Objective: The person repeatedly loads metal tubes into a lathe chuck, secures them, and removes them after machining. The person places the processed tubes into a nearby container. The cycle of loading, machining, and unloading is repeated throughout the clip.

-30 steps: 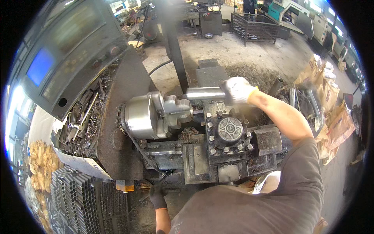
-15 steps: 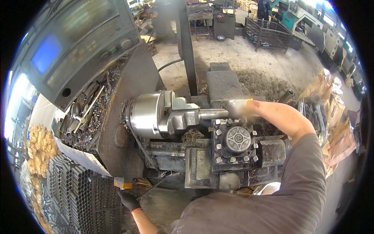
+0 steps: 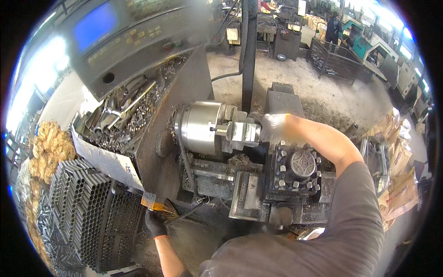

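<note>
My right hand (image 3: 273, 127), in a pale glove, is against the jaws (image 3: 243, 131) of the lathe chuck (image 3: 201, 128). Its fingers curl in at the end of a metal bar, which the jaws and the glove mostly hide. Low on the left, my left hand (image 3: 156, 225) wears a dark glove with an orange cuff. It reaches up to a yellow-orange block (image 3: 151, 202) at the machine's lower corner. Those fingers look closed, but what is in them is hidden. The bolted tool post (image 3: 300, 165) stands just below and right of my right hand.
A tray (image 3: 108, 159) of tools and metal chips lies left of the chuck, below a control panel (image 3: 117, 44). Stacked metal tubes (image 3: 80, 203) stand lower left. Paper sacks (image 3: 399, 194) line the right side. A person (image 3: 332, 30) stands far back.
My right hand has moved left, up to the jaws; the bar that showed between them is now mostly hidden. The chuck jaws have turned. The view has shifted, and my left hand stays by the yellow-orange block.
</note>
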The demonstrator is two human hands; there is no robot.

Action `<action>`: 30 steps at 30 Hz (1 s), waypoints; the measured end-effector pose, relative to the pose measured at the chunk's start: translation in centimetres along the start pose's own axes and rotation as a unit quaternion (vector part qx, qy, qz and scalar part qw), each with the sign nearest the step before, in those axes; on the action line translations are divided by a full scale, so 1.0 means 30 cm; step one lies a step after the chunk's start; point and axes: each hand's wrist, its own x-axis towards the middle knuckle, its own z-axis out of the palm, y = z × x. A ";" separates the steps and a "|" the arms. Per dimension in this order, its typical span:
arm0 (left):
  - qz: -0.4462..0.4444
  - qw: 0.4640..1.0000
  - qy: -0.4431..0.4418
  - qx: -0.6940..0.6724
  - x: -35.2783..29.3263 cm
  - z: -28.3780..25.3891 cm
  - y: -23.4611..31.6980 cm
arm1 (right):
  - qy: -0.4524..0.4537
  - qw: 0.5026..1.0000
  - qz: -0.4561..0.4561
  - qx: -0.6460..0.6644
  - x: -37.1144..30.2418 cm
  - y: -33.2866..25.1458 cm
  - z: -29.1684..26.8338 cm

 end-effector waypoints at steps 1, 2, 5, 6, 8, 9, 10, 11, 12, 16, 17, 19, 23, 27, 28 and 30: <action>-0.016 0.999 0.031 -0.033 0.008 -0.004 -0.017 | 0.024 0.998 -0.020 -0.055 -0.023 -0.009 -0.001; -0.017 0.998 0.028 -0.057 0.009 -0.005 -0.029 | 0.057 0.995 -0.040 -0.075 -0.072 -0.005 0.005; 0.065 0.993 0.097 -0.003 -0.047 0.009 -0.018 | 0.217 0.950 -0.125 -0.186 -0.248 -0.039 0.041; 0.103 0.984 0.141 0.032 -0.065 0.033 0.006 | 0.253 0.947 -0.135 -0.147 -0.326 -0.056 0.067; 0.199 0.956 0.141 0.163 -0.181 0.088 0.060 | 0.317 0.941 -0.109 -0.051 -0.540 -0.064 0.126; 0.238 0.929 0.155 0.237 -0.225 0.132 0.106 | 0.377 0.913 -0.149 -0.042 -0.661 -0.055 0.177; 0.341 0.896 0.116 0.260 -0.240 0.192 0.163 | 0.444 0.878 -0.166 -0.073 -0.722 -0.044 0.234; 0.433 0.850 0.082 0.287 -0.245 0.264 0.227 | 0.436 0.885 -0.148 0.062 -0.793 -0.026 0.289; 0.542 0.782 0.039 0.306 -0.245 0.346 0.298 | 0.483 0.860 -0.158 -0.033 -0.850 -0.004 0.335; 0.602 0.697 -0.043 0.387 -0.153 0.804 0.626 | 0.458 0.849 -0.238 0.114 -0.948 0.068 0.498; 0.626 0.663 -0.034 0.410 -0.119 0.938 0.706 | 0.460 0.842 -0.247 0.136 -0.954 0.080 0.525; 0.595 0.659 -0.010 0.461 -0.049 1.196 0.856 | 0.436 0.846 -0.279 0.127 -0.973 0.100 0.555; 0.471 0.650 -0.020 0.596 0.052 1.486 1.041 | 0.383 0.874 -0.242 0.178 -1.005 0.165 0.594; 0.509 0.608 0.012 0.609 0.112 1.544 1.030 | 0.331 0.900 -0.233 0.162 -0.997 0.254 0.637; 0.522 0.605 0.018 0.601 0.110 1.534 0.995 | 0.319 0.911 -0.222 0.135 -0.987 0.269 0.646; 0.582 0.599 0.024 0.549 0.072 1.442 0.876 | 0.255 0.921 -0.219 0.196 -0.954 0.276 0.663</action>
